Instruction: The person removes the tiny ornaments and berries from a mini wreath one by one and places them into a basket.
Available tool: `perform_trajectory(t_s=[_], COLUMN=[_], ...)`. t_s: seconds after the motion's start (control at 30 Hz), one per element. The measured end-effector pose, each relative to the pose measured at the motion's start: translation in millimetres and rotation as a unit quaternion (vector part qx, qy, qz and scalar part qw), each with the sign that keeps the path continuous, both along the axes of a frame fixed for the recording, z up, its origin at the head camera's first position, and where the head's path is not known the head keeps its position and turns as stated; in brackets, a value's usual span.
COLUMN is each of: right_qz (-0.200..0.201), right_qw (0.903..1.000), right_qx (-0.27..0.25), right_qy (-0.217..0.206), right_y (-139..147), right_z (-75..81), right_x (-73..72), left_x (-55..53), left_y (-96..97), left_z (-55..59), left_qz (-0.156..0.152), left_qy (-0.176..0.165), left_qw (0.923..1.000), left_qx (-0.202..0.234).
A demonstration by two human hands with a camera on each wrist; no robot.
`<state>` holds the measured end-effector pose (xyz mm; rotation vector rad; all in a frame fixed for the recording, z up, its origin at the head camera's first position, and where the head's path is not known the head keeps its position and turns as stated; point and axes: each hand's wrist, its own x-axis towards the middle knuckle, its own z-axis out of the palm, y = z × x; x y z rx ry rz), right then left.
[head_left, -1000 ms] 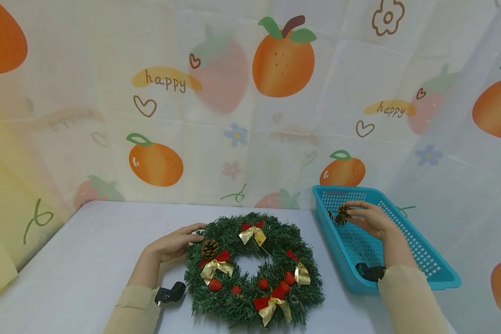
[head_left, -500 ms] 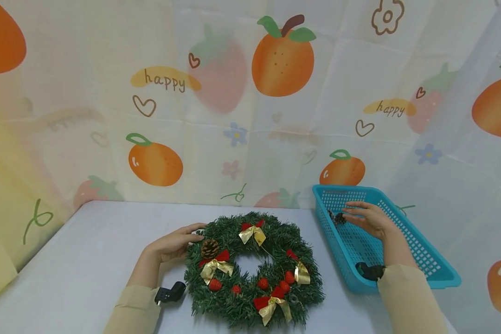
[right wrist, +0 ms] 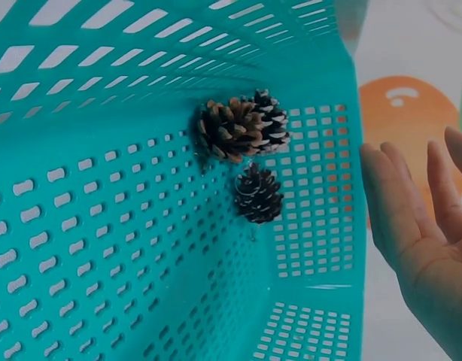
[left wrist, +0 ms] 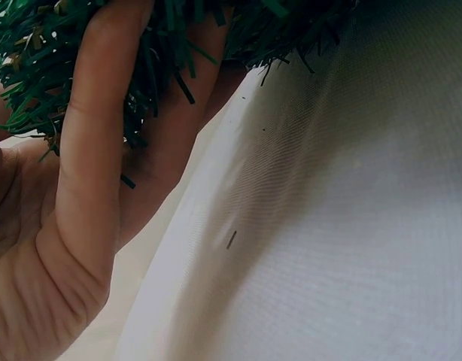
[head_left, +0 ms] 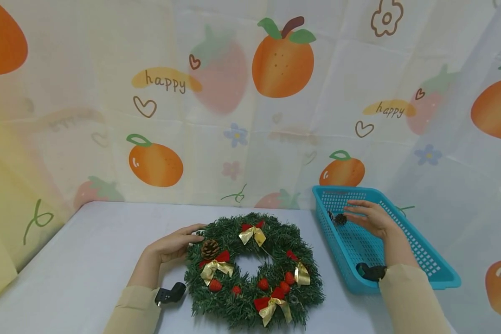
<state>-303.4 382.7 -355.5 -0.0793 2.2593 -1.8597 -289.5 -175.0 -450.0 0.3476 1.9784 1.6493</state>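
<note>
A green Christmas wreath [head_left: 242, 308] lies on the white table, with red-and-gold bows [head_left: 252, 233], red berries [head_left: 263, 283] and one brown pine cone [head_left: 210, 249] on it. My left hand [head_left: 175, 243] grips its upper left edge, fingers [left wrist: 99, 98] among the green bristles in the left wrist view. Over the blue basket [head_left: 346, 278] hovers my right hand [head_left: 373, 220], holding nothing, its fingers extended and spread. Inside the basket, three pine cones lie close together in the right wrist view: a brown one [right wrist: 229, 129], a white-tipped one [right wrist: 270, 120] and a smaller dark one [right wrist: 258, 194].
The basket stands at the right of the table [head_left: 108, 260], its far end near the fruit-patterned curtain [head_left: 234, 153] behind. A black wrist camera [head_left: 171, 293] is strapped to the left wrist, and another [head_left: 370, 272] to the right.
My right hand held a brown pine cone over the basket one second ago. It has let the cone go into the basket and spread its fingers. The left hand and wreath stay put.
</note>
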Motion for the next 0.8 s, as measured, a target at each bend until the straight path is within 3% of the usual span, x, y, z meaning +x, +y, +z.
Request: perform_trajectory(t_s=[0.4, 0.8], right_qz=[0.016, 0.034], right_qw=[0.9982, 0.9986], right_qx=[-0.058, -0.032], right_qy=[-0.003, 0.026], right_y=[2, -5], right_z=[8.5, 23.8], right_x=[3.4, -0.7], left_x=[2.7, 0.5], left_y=[1.0, -2.0], left_z=[1.1, 0.2], left_qz=[0.002, 0.003], left_qy=[-0.004, 0.005], left_qw=[1.0, 1.0], left_qx=[-0.004, -0.004])
